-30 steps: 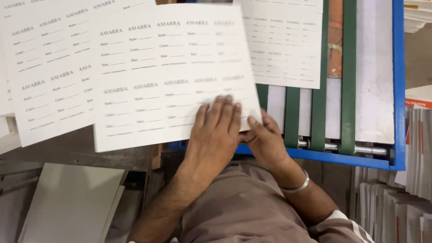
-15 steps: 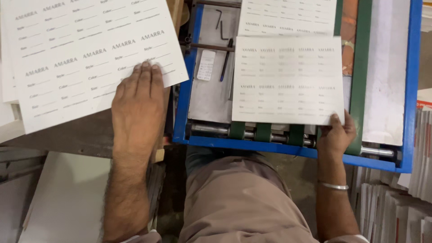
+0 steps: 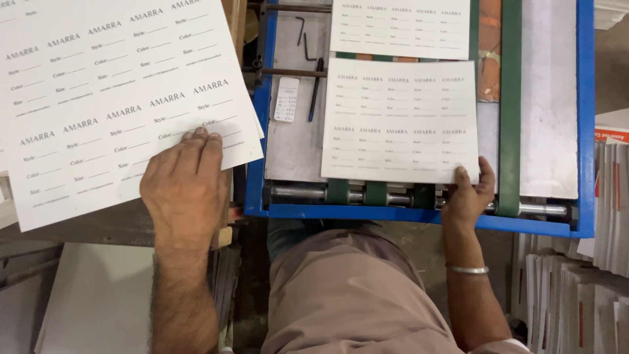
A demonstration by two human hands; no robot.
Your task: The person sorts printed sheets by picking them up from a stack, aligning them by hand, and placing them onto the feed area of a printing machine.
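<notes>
Since half a second ago little has shifted: both hands keep their places. Flat and open, the left hand (image 3: 185,187) presses its fingertips on the near edge of the stack of printed label sheets (image 3: 111,98) (white, rows of grey print), which spreads toward 11 o'clock. At 3 o'clock, the right hand (image 3: 468,195) pinches the near right corner of a single label sheet (image 3: 400,121), thumb on top, lying on the blue-framed feeder tray (image 3: 583,131). Beyond it at 12 o'clock lies another sheet (image 3: 400,26). Green belts (image 3: 510,98) run alongside; a small white card (image 3: 285,99) and black pen (image 3: 316,88) rest left of the sheet.
</notes>
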